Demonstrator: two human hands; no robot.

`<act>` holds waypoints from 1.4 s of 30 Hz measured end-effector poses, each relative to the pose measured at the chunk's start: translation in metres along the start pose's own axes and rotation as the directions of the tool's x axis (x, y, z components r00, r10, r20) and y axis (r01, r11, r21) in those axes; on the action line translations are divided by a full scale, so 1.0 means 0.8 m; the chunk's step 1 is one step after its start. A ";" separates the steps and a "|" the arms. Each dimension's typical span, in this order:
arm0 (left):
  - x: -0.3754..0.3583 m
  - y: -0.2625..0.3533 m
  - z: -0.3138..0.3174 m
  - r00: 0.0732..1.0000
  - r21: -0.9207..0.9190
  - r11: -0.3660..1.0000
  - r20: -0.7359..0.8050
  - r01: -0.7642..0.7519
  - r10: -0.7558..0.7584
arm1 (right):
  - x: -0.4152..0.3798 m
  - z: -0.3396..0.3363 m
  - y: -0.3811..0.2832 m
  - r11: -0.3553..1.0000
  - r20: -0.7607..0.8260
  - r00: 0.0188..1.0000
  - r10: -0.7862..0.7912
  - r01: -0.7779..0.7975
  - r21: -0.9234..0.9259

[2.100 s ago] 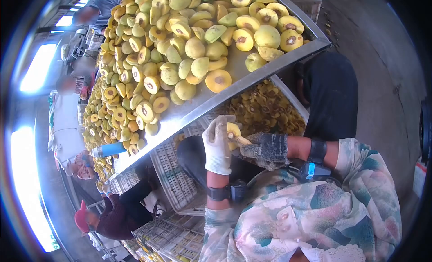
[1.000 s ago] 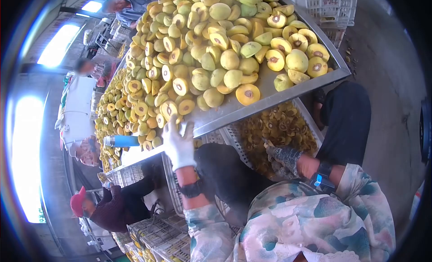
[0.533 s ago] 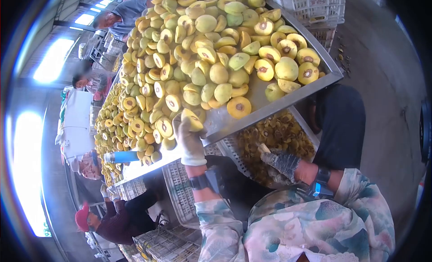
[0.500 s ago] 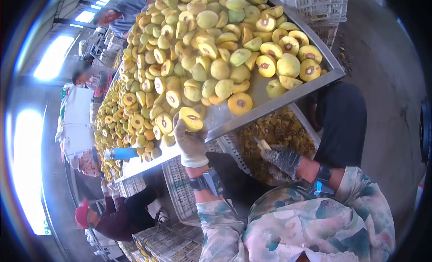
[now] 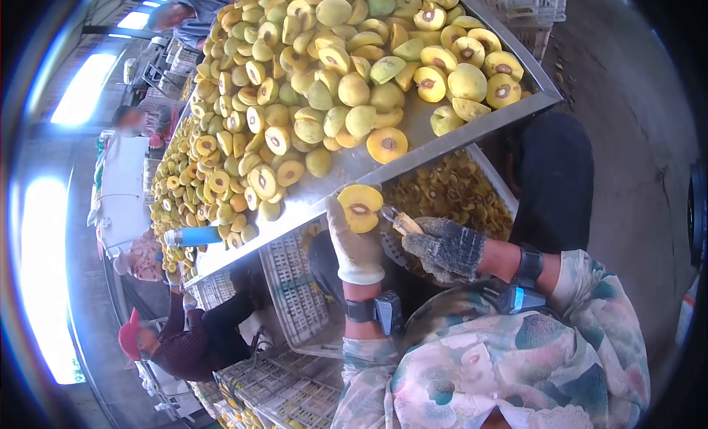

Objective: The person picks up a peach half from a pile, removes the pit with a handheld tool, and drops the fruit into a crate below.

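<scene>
My left hand (image 5: 352,241), in a pale glove, holds a halved yellow fruit (image 5: 360,208) with its cut face and brown pit cavity showing. From the right, my right hand (image 5: 446,246), in a dark grey knitted glove, grips the wooden handle of a small tool (image 5: 404,222). The tool's metal end is at the right edge of the fruit half; whether it touches is hard to tell. Both hands are just below the edge of a metal table (image 5: 472,132) heaped with halved fruit (image 5: 354,90).
Beneath the table corner is a crate of fruit pieces (image 5: 457,193). White crates (image 5: 295,293) stand lower left, others (image 5: 527,5) at top right. A blue bottle (image 5: 193,236) lies on the table's left. A person in a red cap (image 5: 173,344) sits lower left; others are farther back.
My left hand has moved right and down from the table edge with the fruit half. My right hand has come up and left, bringing the tool beside the fruit.
</scene>
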State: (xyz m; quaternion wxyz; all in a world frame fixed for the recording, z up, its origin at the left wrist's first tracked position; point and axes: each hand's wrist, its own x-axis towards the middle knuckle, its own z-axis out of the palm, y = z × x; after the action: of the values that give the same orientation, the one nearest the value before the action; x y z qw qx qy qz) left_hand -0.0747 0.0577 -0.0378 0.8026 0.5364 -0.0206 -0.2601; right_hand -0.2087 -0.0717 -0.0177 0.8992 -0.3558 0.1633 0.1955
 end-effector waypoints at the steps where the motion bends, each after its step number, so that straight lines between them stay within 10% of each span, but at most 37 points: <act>1: -0.001 -0.002 0.004 0.999 0.032 0.999 -0.016 -0.037 0.037 | -0.001 0.001 -0.001 0.999 -0.016 1.000 0.012 -0.012 0.031; 9: -0.027 -0.012 0.041 0.996 0.110 0.990 0.002 -0.089 0.090 | 0.008 -0.009 0.010 0.928 0.047 0.994 0.099 -0.109 0.355; 12: -0.029 -0.019 0.039 0.996 -0.105 0.994 0.070 -0.042 0.049 | 0.016 -0.015 0.023 0.982 -0.039 0.999 -0.037 0.044 0.182; 15: -0.023 -0.026 0.025 0.978 -0.134 0.987 0.180 -0.087 0.110 | 0.033 -0.031 0.046 0.826 0.249 0.936 -0.250 0.072 0.559; 17: -0.025 -0.023 0.030 0.981 0.034 0.994 0.165 -0.104 0.097 | 0.032 -0.019 0.047 0.912 -0.103 0.988 -0.114 0.145 0.385; 23: -0.031 -0.027 0.040 0.983 0.152 0.982 0.162 -0.111 0.086 | 0.009 -0.009 0.033 0.975 -0.078 0.981 -0.180 0.188 0.120; 30: -0.033 -0.033 0.056 0.956 0.164 0.950 0.169 -0.266 0.238 | 0.014 -0.026 0.047 0.945 0.070 0.996 -0.060 0.035 0.325; 33: -0.029 -0.024 0.049 0.961 0.051 0.999 0.274 0.003 -0.017 | 0.026 -0.023 0.064 0.932 -0.058 0.932 -0.359 0.361 0.028; 42: -0.031 -0.035 0.042 0.995 0.154 0.988 0.086 0.031 -0.045 | 0.013 -0.050 0.062 0.875 0.301 0.949 -0.094 -0.066 0.480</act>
State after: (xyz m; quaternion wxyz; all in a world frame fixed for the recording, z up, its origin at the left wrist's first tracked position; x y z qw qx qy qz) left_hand -0.1182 0.0316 -0.0420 0.7525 0.5842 -0.0659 -0.2967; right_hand -0.2291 -0.0638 -0.0785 0.9752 -0.0848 0.0587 0.1959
